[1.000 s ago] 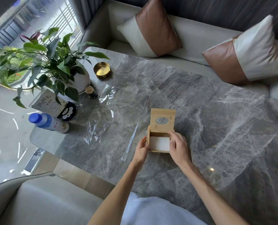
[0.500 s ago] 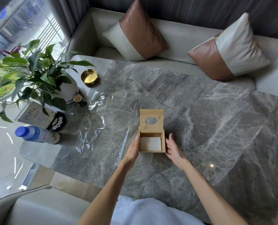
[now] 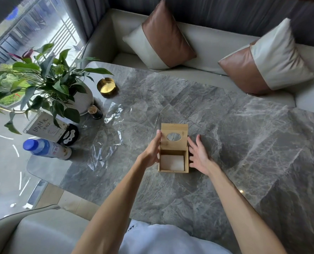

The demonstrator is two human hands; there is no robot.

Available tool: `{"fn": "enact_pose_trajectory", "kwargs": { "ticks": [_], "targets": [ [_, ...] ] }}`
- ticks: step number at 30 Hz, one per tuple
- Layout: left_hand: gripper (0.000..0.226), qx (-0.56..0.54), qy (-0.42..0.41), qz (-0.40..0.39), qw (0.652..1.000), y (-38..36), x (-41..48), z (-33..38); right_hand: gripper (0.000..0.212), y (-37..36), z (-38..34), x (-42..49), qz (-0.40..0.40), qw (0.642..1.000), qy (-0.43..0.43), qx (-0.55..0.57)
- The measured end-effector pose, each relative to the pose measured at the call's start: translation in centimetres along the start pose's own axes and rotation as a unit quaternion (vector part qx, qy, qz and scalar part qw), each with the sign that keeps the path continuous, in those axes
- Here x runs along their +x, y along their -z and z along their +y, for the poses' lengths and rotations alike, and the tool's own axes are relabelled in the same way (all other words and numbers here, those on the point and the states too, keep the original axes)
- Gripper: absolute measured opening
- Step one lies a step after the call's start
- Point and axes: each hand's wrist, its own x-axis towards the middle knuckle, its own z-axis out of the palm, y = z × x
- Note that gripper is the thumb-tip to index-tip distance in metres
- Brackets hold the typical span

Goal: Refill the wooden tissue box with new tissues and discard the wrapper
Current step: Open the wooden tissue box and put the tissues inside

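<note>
The wooden tissue box sat on the marble table, lid up, white tissues inside. My left hand cupped the box's left side, fingers on the lid edge. My right hand was spread wide just beside the right wall, holding nothing. Clear wrapper lay flat to the left, nr the plant & bottle.

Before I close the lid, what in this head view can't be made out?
- Tissue stack depth: box walls hide it.
- Left hand fingertips: behind the lid edge.
- Wrapper outline: transparent, blends into the table.
- Any bin: outside the frame.
</note>
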Motion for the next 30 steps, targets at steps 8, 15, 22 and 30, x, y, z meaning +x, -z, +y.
{"fn": "enact_pose_trajectory", "kwargs": {
  "ticks": [8, 15, 22, 30],
  "targets": [
    [0.047, -0.098, -0.06, 0.025, 0.993, 1.2, 0.6, -2.9, 0.062, 0.7, 1.4, -0.8, 0.031, 0.996, 0.045, 0.067],
    [0.059, -0.117, -0.091, 0.054, 0.987, 2.6, -0.4, -6.3, 0.094, 2.0, 5.1, -1.1, 0.072, 0.989, 0.124, 0.038],
    [0.058, 0.016, -0.1, 0.105, 0.989, 1.6, -0.3, -7.0, 0.089, 1.5, 5.9, -0.3, 0.109, 0.985, 0.126, -0.053],
    [0.063, 0.061, -0.106, 0.005, 0.992, 0.1, 1.2, -4.1, 0.034, -0.6, 4.1, 0.2, 0.117, 0.984, 0.118, -0.061]
  ]
}}
